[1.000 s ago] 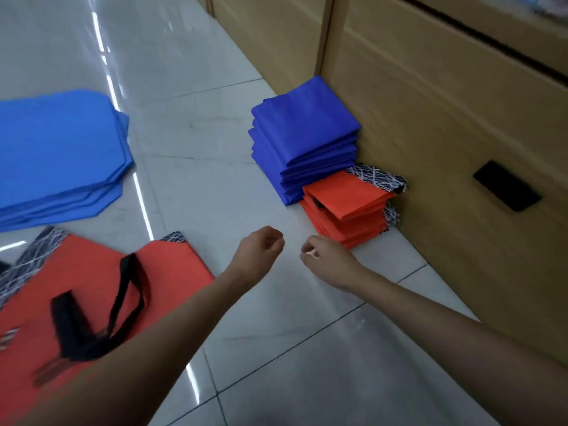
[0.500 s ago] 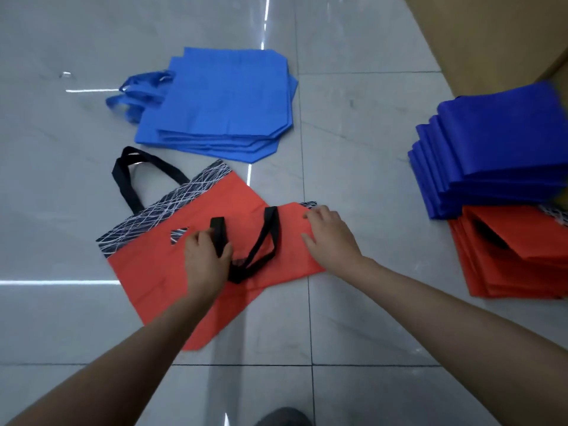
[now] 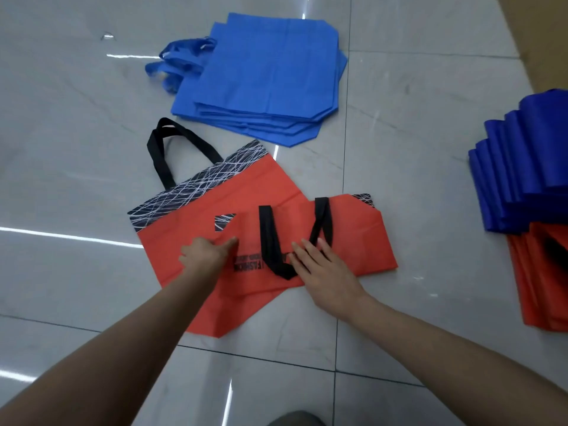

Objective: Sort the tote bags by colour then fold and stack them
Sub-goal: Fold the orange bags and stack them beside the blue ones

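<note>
Two orange tote bags lie on the floor. The lower orange bag point(image 3: 246, 186) is spread flat, its patterned band and a black handle pointing up-left. On it lies the top orange bag point(image 3: 356, 241), folded, with its black handles point(image 3: 269, 241) laid across it. My left hand point(image 3: 206, 255) pinches the left edge of that folded bag. My right hand point(image 3: 322, 267) presses flat on it and on the handle loop. Behind them is a flat pile of light blue totes point(image 3: 264, 78). At the right, a folded dark blue stack point(image 3: 528, 167) sits beside a folded orange stack point(image 3: 541, 287).
The floor is glossy grey tile point(image 3: 415, 118) with bright light streaks. A wooden cabinet corner point(image 3: 538, 35) shows at the top right, behind the folded stacks. The tip of a shoe point(image 3: 295, 419) shows at the bottom edge.
My view swung left from the folded stacks to the flat bags. My left hand left the black handle and moved to the bag's left edge. My right hand slid from the right corner onto the handle loop.
</note>
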`<state>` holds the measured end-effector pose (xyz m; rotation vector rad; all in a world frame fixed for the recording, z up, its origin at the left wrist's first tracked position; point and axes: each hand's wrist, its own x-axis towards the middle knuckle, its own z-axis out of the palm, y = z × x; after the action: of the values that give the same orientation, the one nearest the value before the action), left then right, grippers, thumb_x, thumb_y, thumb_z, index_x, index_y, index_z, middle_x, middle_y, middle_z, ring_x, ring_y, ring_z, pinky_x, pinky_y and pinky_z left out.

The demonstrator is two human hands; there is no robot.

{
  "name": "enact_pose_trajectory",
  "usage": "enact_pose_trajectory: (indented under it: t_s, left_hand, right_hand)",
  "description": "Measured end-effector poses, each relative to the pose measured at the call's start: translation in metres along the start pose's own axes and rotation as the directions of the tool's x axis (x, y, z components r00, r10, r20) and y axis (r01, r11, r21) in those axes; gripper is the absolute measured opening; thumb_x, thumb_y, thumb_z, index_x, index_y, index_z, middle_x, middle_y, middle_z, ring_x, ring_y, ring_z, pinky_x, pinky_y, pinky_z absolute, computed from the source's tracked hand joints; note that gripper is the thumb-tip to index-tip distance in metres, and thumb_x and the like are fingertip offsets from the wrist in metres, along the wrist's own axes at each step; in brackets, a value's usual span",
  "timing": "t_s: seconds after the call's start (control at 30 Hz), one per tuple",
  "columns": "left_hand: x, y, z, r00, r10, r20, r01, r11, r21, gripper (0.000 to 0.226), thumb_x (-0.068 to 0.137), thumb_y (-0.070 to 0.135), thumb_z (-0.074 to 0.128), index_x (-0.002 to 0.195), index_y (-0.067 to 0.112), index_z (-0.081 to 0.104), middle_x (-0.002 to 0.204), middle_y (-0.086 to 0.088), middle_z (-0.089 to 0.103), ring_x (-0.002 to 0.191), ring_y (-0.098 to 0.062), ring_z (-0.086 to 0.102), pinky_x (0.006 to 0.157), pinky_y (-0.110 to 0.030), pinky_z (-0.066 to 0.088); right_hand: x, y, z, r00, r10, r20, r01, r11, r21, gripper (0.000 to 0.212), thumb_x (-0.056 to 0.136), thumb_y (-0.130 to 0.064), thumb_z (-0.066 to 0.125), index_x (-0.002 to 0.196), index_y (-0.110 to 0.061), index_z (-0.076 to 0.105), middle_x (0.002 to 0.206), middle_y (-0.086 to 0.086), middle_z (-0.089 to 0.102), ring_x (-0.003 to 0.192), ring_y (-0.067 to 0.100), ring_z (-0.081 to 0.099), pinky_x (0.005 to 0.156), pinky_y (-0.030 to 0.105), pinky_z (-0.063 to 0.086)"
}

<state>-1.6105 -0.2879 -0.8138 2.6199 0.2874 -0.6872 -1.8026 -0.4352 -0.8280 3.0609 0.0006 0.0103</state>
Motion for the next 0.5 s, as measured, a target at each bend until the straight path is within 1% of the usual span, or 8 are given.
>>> enact_pose_trajectory:
  t_s: [0.1, 0.17, 0.2, 0.3, 0.33, 0.4, 0.47, 0.5]
  left_hand:
    - [-0.010, 0.001, 0.002, 0.995, 0.049, 0.083, -0.033, 0.982, -0.188, 0.043, 0.071, 0.048, 0.076, 0.081, 0.007, 0.069, 0.100, -0.019, 0.064, 0.097, -0.035, 0.060, 0.086, -0.038, 0.050]
    - [-0.021, 0.005, 0.002, 0.988, 0.076, 0.132, -0.030, 0.947, -0.319, 0.032, 0.080, 0.032, 0.073, 0.069, 0.004, 0.062, 0.075, -0.014, 0.062, 0.078, -0.027, 0.060, 0.069, -0.033, 0.047]
    - [-0.025, 0.008, 0.002, 0.987, 0.073, 0.145, -0.012, 0.924, -0.383, 0.030, 0.082, 0.028, 0.072, 0.069, 0.004, 0.060, 0.070, -0.013, 0.060, 0.072, -0.025, 0.058, 0.066, -0.032, 0.046]
    - [-0.047, 0.024, 0.004, 0.977, 0.079, 0.200, 0.057, 0.802, -0.594, 0.028, 0.086, 0.015, 0.068, 0.066, 0.006, 0.050, 0.064, -0.010, 0.052, 0.054, -0.020, 0.049, 0.051, -0.026, 0.043]
    - [-0.056, 0.030, 0.004, 0.972, 0.087, 0.217, 0.073, 0.768, -0.637, 0.029, 0.087, 0.013, 0.065, 0.065, 0.007, 0.047, 0.062, -0.009, 0.048, 0.048, -0.018, 0.047, 0.044, -0.021, 0.039]
    - [-0.073, 0.041, 0.005, 0.960, 0.139, 0.243, 0.066, 0.730, -0.680, 0.025, 0.088, 0.011, 0.060, 0.067, 0.010, 0.046, 0.059, -0.005, 0.042, 0.033, -0.010, 0.044, 0.033, -0.012, 0.031]
    - [-0.092, 0.054, 0.003, 0.940, 0.233, 0.249, 0.030, 0.671, -0.741, 0.019, 0.091, 0.019, 0.056, 0.074, 0.012, 0.051, 0.061, -0.003, 0.044, 0.031, -0.004, 0.045, 0.035, -0.013, 0.035]
    - [-0.099, 0.060, 0.003, 0.924, 0.287, 0.253, 0.013, 0.638, -0.770, 0.020, 0.094, 0.028, 0.052, 0.080, 0.013, 0.053, 0.063, -0.001, 0.047, 0.039, -0.005, 0.050, 0.039, -0.016, 0.039]
  right_hand:
    - [-0.025, -0.008, 0.007, 0.995, 0.095, -0.001, -0.095, 0.994, 0.058, 0.054, 0.085, -0.022, 0.032, 0.130, -0.002, 0.054, 0.122, 0.016, 0.062, 0.114, 0.032, 0.058, 0.105, 0.043, 0.025]
    - [-0.037, -0.012, 0.007, 0.990, 0.141, 0.004, -0.141, 0.985, 0.098, 0.060, 0.092, -0.042, 0.033, 0.137, -0.004, 0.045, 0.125, 0.018, 0.060, 0.120, 0.033, 0.054, 0.107, 0.042, 0.025]
    - [-0.041, -0.013, 0.006, 0.988, 0.156, 0.015, -0.157, 0.983, 0.098, 0.066, 0.091, -0.051, 0.032, 0.138, -0.005, 0.043, 0.127, 0.018, 0.058, 0.124, 0.033, 0.051, 0.108, 0.043, 0.025]
    - [-0.046, -0.013, 0.004, 0.976, 0.219, -0.020, -0.219, 0.976, 0.006, 0.068, 0.088, -0.053, 0.033, 0.129, -0.004, 0.055, 0.129, 0.017, 0.058, 0.125, 0.032, 0.050, 0.107, 0.045, 0.026]
    - [-0.045, -0.012, 0.002, 0.965, 0.258, -0.053, -0.260, 0.966, -0.015, 0.063, 0.086, -0.051, 0.037, 0.122, -0.005, 0.061, 0.124, 0.015, 0.061, 0.119, 0.031, 0.053, 0.102, 0.043, 0.030]
    - [-0.040, -0.007, -0.006, 0.925, 0.350, -0.148, -0.354, 0.935, -0.003, 0.050, 0.078, -0.048, 0.059, 0.107, -0.009, 0.069, 0.105, 0.009, 0.065, 0.096, 0.027, 0.057, 0.081, 0.038, 0.040]
    - [-0.036, -0.004, -0.011, 0.859, 0.478, -0.186, -0.466, 0.879, 0.103, 0.040, 0.068, -0.038, 0.073, 0.096, -0.010, 0.070, 0.086, 0.005, 0.061, 0.074, 0.023, 0.055, 0.060, 0.033, 0.044]
    - [-0.036, -0.002, -0.012, 0.817, 0.542, -0.197, -0.509, 0.839, 0.193, 0.032, 0.070, -0.031, 0.071, 0.095, -0.009, 0.069, 0.081, 0.005, 0.059, 0.068, 0.023, 0.055, 0.054, 0.031, 0.044]
